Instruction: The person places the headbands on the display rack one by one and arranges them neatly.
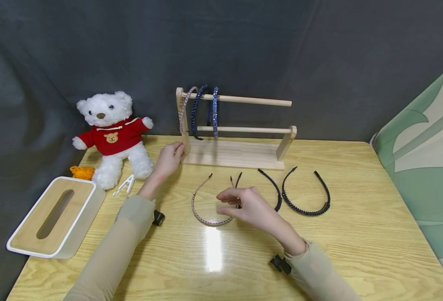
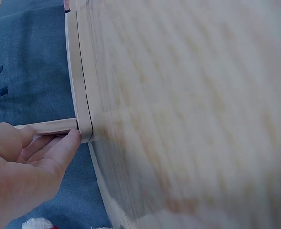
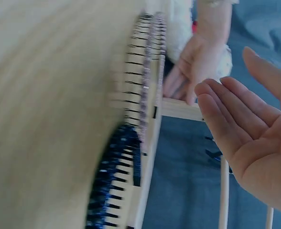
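Observation:
My left hand (image 1: 170, 159) grips the lower left upright of a wooden headband rack (image 1: 236, 154), fingertips close to its base. On the rack's upper rod hang a pink headband (image 1: 182, 109), a dark blue braided headband (image 1: 194, 113) and a glittery blue headband (image 1: 215, 110). My right hand (image 1: 249, 207) hovers over the table holding nothing, thumb apart from the fingers. Below it lie a pink beaded headband (image 1: 193, 205) and a dark blue headband (image 1: 277, 194), both partly hidden by the hand. A black beaded headband (image 1: 308, 213) lies further right.
A white teddy bear (image 1: 117, 133) in a red sweater sits left of the rack. Near it are an orange bundle (image 1: 82, 172), a small white A-shaped stand (image 1: 125, 184) and a tissue box (image 1: 82, 228) with a wooden lid. Dark cloth (image 1: 338, 75) hangs behind the table.

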Demonstrator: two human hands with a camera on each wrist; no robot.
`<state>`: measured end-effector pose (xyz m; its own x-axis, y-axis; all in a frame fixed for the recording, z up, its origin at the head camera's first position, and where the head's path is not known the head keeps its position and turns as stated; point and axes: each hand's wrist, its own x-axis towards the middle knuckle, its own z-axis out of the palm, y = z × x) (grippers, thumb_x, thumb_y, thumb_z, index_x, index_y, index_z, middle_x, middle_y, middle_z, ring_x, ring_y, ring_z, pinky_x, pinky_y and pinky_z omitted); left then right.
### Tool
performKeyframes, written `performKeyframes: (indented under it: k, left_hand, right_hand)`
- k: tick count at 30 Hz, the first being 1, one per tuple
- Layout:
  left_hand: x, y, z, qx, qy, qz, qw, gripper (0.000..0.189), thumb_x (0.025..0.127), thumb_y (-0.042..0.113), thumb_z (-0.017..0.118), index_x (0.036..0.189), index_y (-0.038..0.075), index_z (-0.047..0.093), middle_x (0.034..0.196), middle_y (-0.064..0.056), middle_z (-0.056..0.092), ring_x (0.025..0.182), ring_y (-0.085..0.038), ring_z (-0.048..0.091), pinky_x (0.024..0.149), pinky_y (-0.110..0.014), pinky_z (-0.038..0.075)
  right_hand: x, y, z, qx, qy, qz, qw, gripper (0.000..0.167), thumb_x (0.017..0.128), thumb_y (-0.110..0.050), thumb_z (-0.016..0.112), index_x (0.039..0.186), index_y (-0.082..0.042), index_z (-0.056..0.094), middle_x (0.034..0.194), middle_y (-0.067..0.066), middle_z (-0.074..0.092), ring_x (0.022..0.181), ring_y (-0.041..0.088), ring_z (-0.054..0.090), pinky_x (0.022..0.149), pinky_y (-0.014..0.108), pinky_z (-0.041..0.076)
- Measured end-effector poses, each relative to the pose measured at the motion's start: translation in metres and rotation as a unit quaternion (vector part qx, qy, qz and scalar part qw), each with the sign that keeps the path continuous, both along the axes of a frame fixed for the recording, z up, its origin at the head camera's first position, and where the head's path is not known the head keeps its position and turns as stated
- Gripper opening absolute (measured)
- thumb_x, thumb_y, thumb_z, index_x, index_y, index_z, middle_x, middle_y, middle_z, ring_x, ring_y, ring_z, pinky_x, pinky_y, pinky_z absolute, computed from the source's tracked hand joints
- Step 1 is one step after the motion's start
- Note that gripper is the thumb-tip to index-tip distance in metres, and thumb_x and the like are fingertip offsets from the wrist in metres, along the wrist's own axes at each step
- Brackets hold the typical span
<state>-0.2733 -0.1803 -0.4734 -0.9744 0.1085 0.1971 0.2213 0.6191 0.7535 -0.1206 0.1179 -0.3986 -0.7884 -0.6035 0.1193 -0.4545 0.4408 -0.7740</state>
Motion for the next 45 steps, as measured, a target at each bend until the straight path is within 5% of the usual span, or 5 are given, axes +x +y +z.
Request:
performKeyframes:
  k: [5, 13, 20, 45]
  left_hand:
    - [0.025, 0.012, 0.035, 0.003, -0.021, 0.002, 0.9998, 0.029, 0.116, 0.015, 0.049, 0.106, -0.002, 0.070, 0.086, -0.013, 0.065, 0.078, -0.024, 0.055, 0.070, -0.037, 0.043]
    - [0.012, 0.003, 0.017, 0.023, 0.010, -0.001, 0.9997, 0.030, 0.114, 0.022, 0.055, 0.090, 0.008, 0.067, 0.077, -0.003, 0.061, 0.072, -0.021, 0.053, 0.069, -0.035, 0.042]
    - [0.026, 0.012, 0.034, 0.008, -0.016, 0.014, 0.9997, 0.030, 0.115, 0.014, 0.051, 0.102, -0.003, 0.071, 0.089, -0.016, 0.068, 0.084, -0.026, 0.058, 0.077, -0.038, 0.044]
    - [0.029, 0.014, 0.038, 0.009, -0.034, 0.014, 0.9993, 0.032, 0.116, 0.016, 0.048, 0.102, -0.003, 0.069, 0.087, -0.019, 0.063, 0.074, -0.023, 0.050, 0.069, -0.035, 0.039]
  right_hand:
    - [0.004, -0.001, -0.012, 0.036, 0.025, 0.024, 0.9988, 0.031, 0.092, -0.012, 0.086, 0.118, 0.003, 0.077, 0.114, 0.015, 0.078, 0.099, 0.031, 0.077, 0.086, 0.034, 0.061]
    - [0.008, -0.005, -0.023, 0.058, 0.058, 0.063, 0.9947, 0.031, 0.088, -0.008, 0.088, 0.115, 0.003, 0.078, 0.110, 0.012, 0.079, 0.093, 0.023, 0.077, 0.082, 0.029, 0.061]
    - [0.010, -0.008, -0.028, 0.082, 0.067, 0.075, 0.9916, 0.033, 0.085, -0.008, 0.090, 0.113, 0.002, 0.078, 0.109, 0.010, 0.079, 0.095, 0.019, 0.076, 0.085, 0.027, 0.059]
    - [0.011, -0.012, -0.033, 0.122, 0.063, 0.073, 0.9878, 0.025, 0.084, -0.010, 0.091, 0.107, -0.003, 0.081, 0.101, 0.005, 0.079, 0.089, 0.012, 0.073, 0.081, 0.025, 0.058]
